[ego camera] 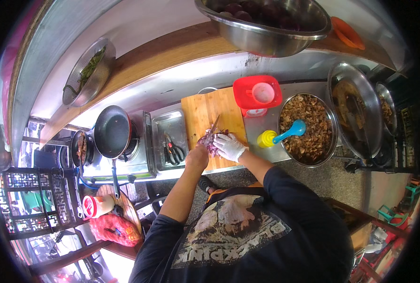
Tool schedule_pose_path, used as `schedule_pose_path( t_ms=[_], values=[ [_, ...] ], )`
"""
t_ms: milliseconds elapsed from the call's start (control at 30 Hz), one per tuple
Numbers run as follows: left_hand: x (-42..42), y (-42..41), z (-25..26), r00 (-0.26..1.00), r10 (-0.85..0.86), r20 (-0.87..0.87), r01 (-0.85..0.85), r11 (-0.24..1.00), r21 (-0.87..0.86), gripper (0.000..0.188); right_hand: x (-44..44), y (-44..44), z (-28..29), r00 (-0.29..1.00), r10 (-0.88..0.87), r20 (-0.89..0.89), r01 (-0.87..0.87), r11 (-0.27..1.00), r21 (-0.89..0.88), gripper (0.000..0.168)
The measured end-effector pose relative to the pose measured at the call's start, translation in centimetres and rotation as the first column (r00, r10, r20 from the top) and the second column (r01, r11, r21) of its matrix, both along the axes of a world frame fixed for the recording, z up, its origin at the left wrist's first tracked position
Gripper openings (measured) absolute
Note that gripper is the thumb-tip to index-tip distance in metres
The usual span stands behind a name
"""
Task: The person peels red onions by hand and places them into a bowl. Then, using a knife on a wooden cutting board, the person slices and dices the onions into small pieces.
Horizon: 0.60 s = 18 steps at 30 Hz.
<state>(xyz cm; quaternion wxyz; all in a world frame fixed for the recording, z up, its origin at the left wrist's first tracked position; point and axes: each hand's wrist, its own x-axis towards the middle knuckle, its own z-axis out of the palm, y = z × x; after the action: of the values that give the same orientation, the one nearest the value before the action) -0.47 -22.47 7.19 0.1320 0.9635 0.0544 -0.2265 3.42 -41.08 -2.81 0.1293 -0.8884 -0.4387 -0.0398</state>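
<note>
My left hand (197, 158), bare, grips a kitchen knife (215, 123) whose blade points up and away over the wooden cutting board (210, 102). Chopped red onion (213, 151) lies in a small heap under and beside the blade. On the right of the heap, my right hand (230, 146), in a white disposable glove, presses down on the onion with its fingers close to the knife. The knife's handle is hidden inside my left fist.
Left of the board, a metal tray (157, 122) holds scissors (174, 150); a frying pan (112, 132) sits on the stove. Rightward stand a red kitchen scale (240, 90), yellow bottle (265, 139), blue ladle (291, 132) and basin of chopped food (307, 123). A steel bowl (266, 39) rests on the shelf above.
</note>
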Motion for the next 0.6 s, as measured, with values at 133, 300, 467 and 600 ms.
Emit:
schedule_pose_path(
  t_ms=[133, 300, 467, 600],
  values=[
    [-0.4, -1.5, 2.6, 1.0, 0.02, -0.01, -0.02, 1.0, 0.006, 0.025, 0.0, -1.1, -2.1, 0.999, 0.013, -0.032, -0.009, 0.992, 0.123, 0.036],
    [-0.3, -1.6, 1.0, 0.999, -0.026, -0.046, 0.028, 0.999, 0.039, 0.027, -0.8, -1.6, -1.0, 0.991, -0.044, -0.127, 0.097, 0.888, 0.45, 0.027],
    [-1.1, -1.5, 0.8, 0.996, -0.083, -0.028, 0.084, 0.996, 0.034, 0.027, -0.6, -2.6, -0.5, 0.981, -0.086, -0.175, 0.166, 0.841, 0.516, 0.021],
    [-4.5, -1.9, -2.4, 0.999, -0.013, -0.047, 0.014, 1.0, 0.022, 0.024, 0.2, -2.8, -1.8, 0.98, -0.053, -0.191, 0.141, 0.864, 0.483, 0.016]
  ],
)
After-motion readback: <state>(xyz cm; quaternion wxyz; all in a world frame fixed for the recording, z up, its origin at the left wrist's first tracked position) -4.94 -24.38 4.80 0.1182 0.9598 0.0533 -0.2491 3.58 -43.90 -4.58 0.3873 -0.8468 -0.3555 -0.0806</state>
